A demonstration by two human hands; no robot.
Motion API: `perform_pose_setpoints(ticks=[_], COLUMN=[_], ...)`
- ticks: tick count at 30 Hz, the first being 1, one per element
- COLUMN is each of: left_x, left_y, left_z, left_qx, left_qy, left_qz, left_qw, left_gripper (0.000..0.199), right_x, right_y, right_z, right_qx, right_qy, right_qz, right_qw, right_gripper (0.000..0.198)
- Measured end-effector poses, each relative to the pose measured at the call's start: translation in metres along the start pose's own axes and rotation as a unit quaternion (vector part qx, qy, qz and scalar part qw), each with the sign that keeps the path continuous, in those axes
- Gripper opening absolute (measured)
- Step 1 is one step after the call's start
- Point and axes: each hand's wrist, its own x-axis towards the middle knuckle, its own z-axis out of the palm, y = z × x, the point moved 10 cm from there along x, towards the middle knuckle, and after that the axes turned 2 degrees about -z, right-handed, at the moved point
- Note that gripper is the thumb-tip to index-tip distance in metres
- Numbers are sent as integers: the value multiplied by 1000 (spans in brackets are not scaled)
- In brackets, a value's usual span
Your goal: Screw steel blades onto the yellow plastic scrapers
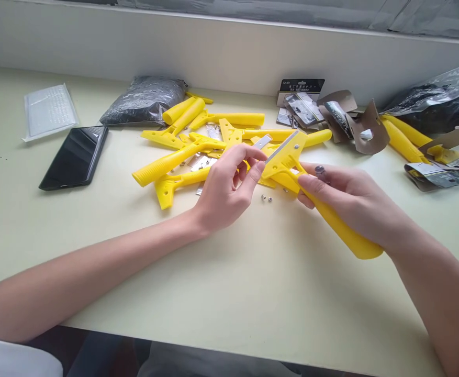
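My right hand [347,196] is closed around the handle of a yellow plastic scraper [331,222], its head raised toward the upper left. A thin silver blade [282,148] lies along the head's edge, and a screw shows near the far corner. My left hand [231,183] pinches thumb and forefinger at the near end of this blade; the exact contact is partly hidden. A small dark metallic piece [320,170] shows at my right fingers; I cannot tell what it is. Loose small screws [269,199] lie on the table below the scraper head.
Several more yellow scrapers [170,162] lie piled behind my hands. A black phone [74,157], a clear plastic tray [51,111] and a grey plastic bag [146,99] are at left. Blade packs [303,109], brown cardboard [365,125] and a black bag [437,102] sit at back right.
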Motion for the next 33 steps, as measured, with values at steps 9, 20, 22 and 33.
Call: perform_pose_setpoints(ticks=[9,20,22,33], left_x=[-7,-76,-76,-77], left_y=[-19,-28,-26,-29], left_z=[7,-3,3,13], left_qx=[-200,-182,-199,-214], left_qy=[-77,-272,-288,-290], left_qz=[-180,-393,-386,-389], left_qw=[960,859,854,848], left_gripper=[57,41,38,56], right_x=[-30,-45,-48,-40], right_y=[-65,-99,-103,-88], right_z=[11,16,-17,71], right_qx=[-272,-145,-30,-31], right_qy=[72,90,218,103], right_qz=[-279,-314,-296,-313], right_qw=[918,934,929,944], right_gripper=[41,34,24,21])
